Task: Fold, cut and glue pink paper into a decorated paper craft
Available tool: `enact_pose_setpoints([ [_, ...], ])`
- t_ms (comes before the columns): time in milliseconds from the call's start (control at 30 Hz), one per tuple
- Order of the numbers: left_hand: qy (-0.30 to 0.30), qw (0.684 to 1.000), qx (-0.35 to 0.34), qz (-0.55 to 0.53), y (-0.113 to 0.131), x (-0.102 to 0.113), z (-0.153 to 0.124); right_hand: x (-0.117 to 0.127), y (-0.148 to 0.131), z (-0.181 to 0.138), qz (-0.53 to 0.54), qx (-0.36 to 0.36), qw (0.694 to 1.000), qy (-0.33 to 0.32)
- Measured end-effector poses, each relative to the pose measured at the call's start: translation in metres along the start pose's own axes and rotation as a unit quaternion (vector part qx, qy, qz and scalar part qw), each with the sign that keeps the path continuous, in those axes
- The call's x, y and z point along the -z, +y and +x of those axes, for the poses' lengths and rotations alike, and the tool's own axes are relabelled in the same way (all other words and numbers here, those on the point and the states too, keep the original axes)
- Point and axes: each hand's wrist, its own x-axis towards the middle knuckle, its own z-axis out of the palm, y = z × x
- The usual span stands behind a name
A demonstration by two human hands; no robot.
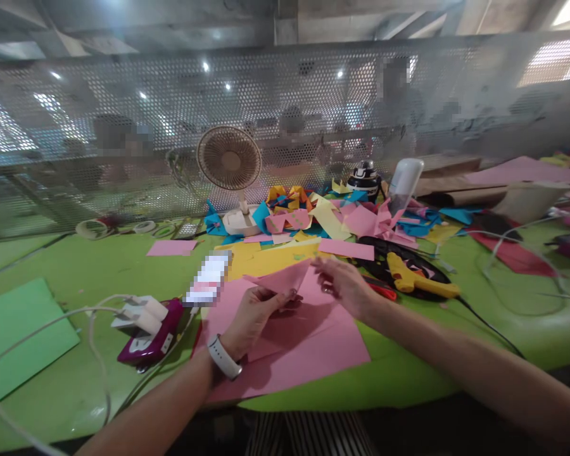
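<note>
My left hand, with a white watch band at the wrist, is closed on a folded piece of pink paper. The thumb presses on its near edge. At the paper's upper right corner, the bent fingers of my right hand pinch its tip; the exact contact is hard to make out. Both hands are above a large pink sheet, which lies flat on the green table. A yellow sheet shows beyond it.
A phone and a purple power strip with cables are at left. On the right, a yellow glue gun rests on a black tray. Folded coloured papers pile up beside a small fan before the perforated screen.
</note>
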Motion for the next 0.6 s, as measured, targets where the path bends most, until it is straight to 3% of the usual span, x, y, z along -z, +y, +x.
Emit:
enact_pose_setpoints([
  [100,-0.008,1.0,-0.011,-0.001,0.0,-0.002,0.0,-0.011,0.011,-0.011,-0.059,-0.026,0.993,-0.098],
  [400,-0.024,1.0,-0.018,0.009,-0.005,-0.003,0.003,-0.016,0.018,-0.014,-0.068,0.035,0.993,-0.086],
  [600,-0.035,0.997,-0.041,0.052,0.0,-0.005,0.002,-0.016,0.017,-0.016,-0.07,0.036,0.994,-0.082],
])
